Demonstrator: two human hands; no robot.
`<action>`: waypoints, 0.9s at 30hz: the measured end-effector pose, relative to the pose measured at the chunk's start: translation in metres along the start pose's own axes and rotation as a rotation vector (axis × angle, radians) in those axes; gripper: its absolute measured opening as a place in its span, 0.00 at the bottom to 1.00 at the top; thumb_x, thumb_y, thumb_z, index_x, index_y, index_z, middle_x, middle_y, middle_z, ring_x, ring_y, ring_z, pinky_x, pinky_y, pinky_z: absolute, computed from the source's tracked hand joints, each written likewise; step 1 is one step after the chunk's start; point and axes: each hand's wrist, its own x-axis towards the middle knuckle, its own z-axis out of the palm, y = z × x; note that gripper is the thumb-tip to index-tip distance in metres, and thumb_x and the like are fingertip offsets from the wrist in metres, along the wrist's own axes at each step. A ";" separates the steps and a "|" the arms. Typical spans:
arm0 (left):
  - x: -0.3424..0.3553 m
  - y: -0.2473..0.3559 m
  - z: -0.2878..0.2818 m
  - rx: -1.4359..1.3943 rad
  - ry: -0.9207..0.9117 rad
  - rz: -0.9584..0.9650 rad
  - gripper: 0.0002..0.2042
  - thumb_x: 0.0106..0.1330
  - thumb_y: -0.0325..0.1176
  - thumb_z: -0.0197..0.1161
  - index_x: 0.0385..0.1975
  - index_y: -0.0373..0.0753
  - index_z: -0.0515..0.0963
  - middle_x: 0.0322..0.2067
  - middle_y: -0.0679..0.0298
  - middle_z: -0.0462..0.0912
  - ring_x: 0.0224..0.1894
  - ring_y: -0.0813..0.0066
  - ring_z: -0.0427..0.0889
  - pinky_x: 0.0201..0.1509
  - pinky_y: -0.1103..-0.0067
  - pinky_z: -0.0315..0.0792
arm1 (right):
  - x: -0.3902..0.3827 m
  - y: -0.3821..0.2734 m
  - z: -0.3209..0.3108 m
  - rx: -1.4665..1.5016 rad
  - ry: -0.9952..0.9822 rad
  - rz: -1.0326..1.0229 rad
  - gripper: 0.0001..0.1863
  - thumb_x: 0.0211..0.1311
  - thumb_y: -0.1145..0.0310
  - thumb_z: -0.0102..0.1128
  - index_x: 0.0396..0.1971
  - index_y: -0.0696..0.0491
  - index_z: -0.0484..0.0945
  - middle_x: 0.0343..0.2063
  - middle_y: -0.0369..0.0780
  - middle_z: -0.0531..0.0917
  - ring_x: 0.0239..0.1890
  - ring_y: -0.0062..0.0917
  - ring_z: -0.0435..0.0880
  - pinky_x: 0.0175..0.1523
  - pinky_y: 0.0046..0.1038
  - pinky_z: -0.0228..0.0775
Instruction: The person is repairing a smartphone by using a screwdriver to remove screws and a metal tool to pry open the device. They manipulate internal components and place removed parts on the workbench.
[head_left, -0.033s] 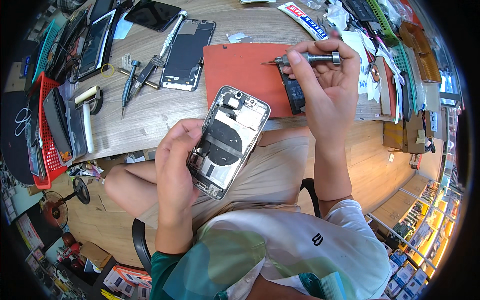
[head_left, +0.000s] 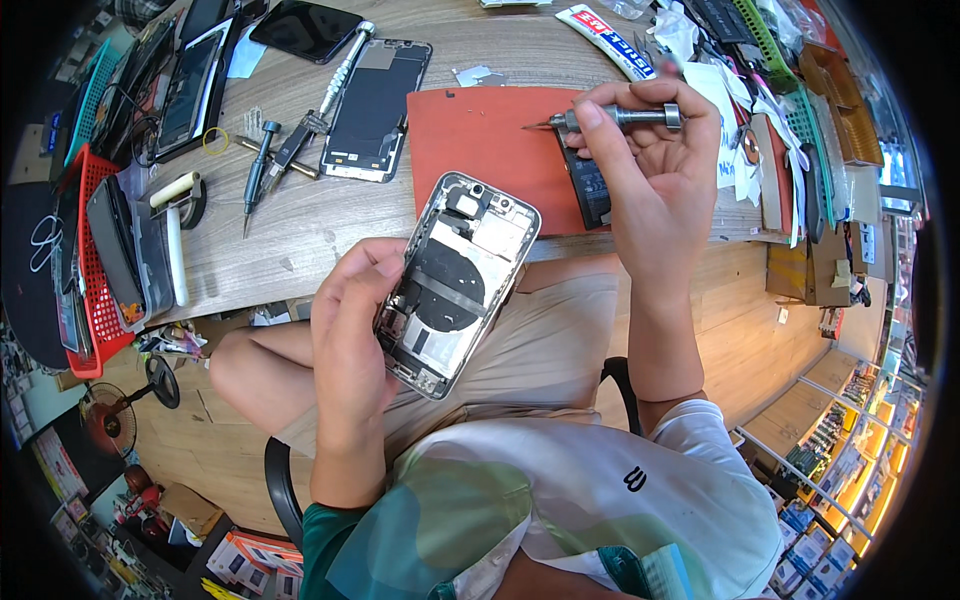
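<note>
Left hand [head_left: 350,325] clasping opened phone shell [head_left: 495,235]

Table's [head_left: 265,245] near edge, by the red mat's [head_left: 480,140] near edge: shell held up. Likely light, stiff, slick; bared innards [head_left: 448,285] probably fragile, so grip side rims. Right hand [head_left: 655,165] pinches slim screwdriver [head_left: 645,117].

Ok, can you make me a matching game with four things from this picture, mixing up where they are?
Things:
1. open phone
2. screwdriver
3. mat
4. battery

Places:
A. lying on the mat
B. held in the right hand
C. spread flat on the table
D. held in the left hand

Right pairs: 1-D, 2-B, 3-C, 4-A
</note>
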 end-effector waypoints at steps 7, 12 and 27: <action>0.005 -0.001 0.000 -0.007 -0.013 0.021 0.12 0.77 0.31 0.53 0.46 0.27 0.79 0.37 0.54 0.90 0.33 0.74 0.90 0.39 0.78 0.86 | 0.005 0.004 0.000 0.026 -0.018 -0.025 0.23 0.70 0.82 0.69 0.56 0.59 0.65 0.43 0.45 0.86 0.40 0.20 0.86 0.45 0.20 0.80; 0.005 -0.001 -0.001 -0.015 -0.012 0.016 0.12 0.77 0.30 0.53 0.46 0.27 0.79 0.37 0.54 0.90 0.34 0.74 0.90 0.39 0.78 0.86 | 0.004 0.003 -0.001 0.023 0.002 -0.027 0.23 0.69 0.82 0.69 0.56 0.59 0.65 0.43 0.44 0.86 0.40 0.20 0.86 0.45 0.20 0.80; 0.005 0.000 0.002 -0.023 -0.002 0.012 0.12 0.77 0.30 0.54 0.45 0.27 0.79 0.37 0.54 0.90 0.34 0.74 0.90 0.40 0.78 0.86 | 0.004 0.005 0.000 -0.004 -0.003 -0.042 0.23 0.69 0.81 0.70 0.56 0.59 0.65 0.43 0.44 0.86 0.40 0.19 0.86 0.44 0.19 0.80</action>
